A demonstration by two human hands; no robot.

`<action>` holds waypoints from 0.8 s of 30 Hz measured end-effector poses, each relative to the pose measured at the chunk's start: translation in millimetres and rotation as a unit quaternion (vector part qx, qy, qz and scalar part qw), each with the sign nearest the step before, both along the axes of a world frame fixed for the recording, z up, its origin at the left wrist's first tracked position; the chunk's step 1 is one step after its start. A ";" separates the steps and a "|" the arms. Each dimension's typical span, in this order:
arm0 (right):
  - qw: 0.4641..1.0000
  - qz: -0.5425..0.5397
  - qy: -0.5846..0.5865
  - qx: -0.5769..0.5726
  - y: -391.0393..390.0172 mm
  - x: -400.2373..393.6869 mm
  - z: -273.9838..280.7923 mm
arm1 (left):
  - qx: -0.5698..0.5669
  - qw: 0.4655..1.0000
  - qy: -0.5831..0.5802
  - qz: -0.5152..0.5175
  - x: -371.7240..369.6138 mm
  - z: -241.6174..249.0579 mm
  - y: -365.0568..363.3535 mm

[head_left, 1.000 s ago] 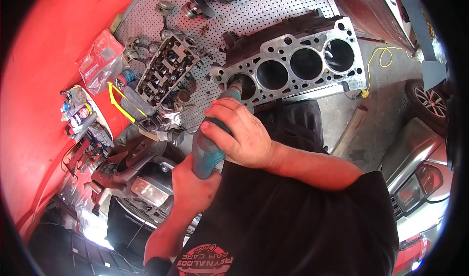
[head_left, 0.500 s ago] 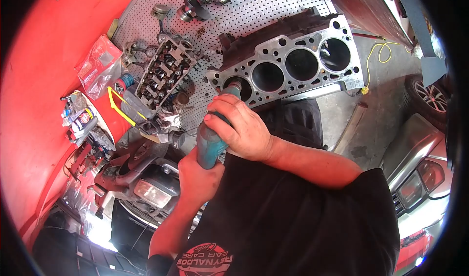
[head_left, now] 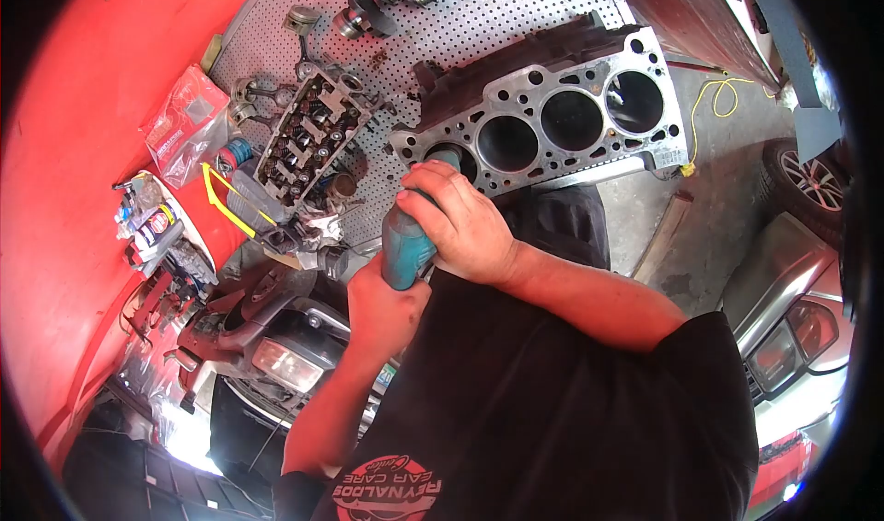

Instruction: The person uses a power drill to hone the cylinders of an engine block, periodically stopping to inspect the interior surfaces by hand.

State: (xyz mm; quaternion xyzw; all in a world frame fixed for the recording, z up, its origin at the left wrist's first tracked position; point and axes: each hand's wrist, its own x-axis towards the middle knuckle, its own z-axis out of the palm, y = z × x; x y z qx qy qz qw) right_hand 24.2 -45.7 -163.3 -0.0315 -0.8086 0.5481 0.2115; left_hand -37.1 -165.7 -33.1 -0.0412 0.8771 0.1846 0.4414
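Note:
Both hands hold a teal power drill pointed at the leftmost cylinder of an engine block. My left hand is closed around the rear of the drill, where the grip is mostly hidden. My right hand wraps over its front part. The drill's dark nose is at the mouth of that cylinder; whatever is fitted to it is hidden inside the bore. The block lies with its flat, bright deck face and its row of round bores turned towards me.
A perforated metal tabletop carries a cylinder head, a crankshaft and pistons with rods. Bottles and cans stand at the left. A yellow cord and a wooden plank lie on the floor at right.
Both hands have pushed the drill up and slightly right, so its nose sits deeper at the leftmost cylinder. The engine block has shifted slightly right in view.

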 end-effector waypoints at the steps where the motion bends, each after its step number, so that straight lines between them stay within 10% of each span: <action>1: 1.000 0.001 -0.003 0.001 0.4 -0.1 -1.0 | 0.000 1.000 -0.009 -0.001 -0.9 -1.6 -0.8; 24: 0.999 -0.022 -0.038 -0.018 -3.3 2.8 -11.6 | -0.001 1.000 -0.005 -0.026 -4.4 -22.8 3.8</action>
